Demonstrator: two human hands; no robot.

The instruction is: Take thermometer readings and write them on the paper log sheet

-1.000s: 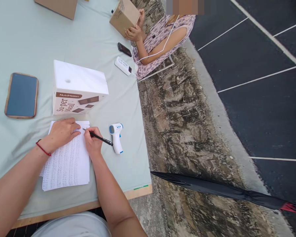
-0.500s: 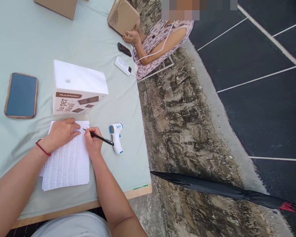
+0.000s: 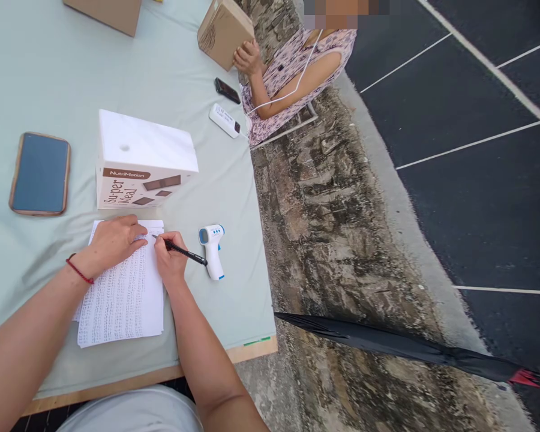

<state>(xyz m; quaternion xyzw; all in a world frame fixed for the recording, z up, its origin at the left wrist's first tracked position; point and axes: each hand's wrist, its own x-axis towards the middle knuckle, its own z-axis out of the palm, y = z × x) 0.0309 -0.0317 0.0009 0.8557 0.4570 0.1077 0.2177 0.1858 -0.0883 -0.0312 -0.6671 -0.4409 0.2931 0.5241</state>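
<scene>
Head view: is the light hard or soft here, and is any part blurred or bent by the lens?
Head view: soft, even daylight, with only faint shadows under the right hand and the white box. The pen and the printed sheet look sharp. A pixelated block covers the top edge above the seated person. The painted road lines look straight, so I see little lens bending.

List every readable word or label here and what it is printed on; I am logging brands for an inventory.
"NutriMotion": brown band on the white box.
"Su-per Meal": same box face, below the band.
Rows on the paper sheet: too small to read.
White device's label: blurred.
</scene>
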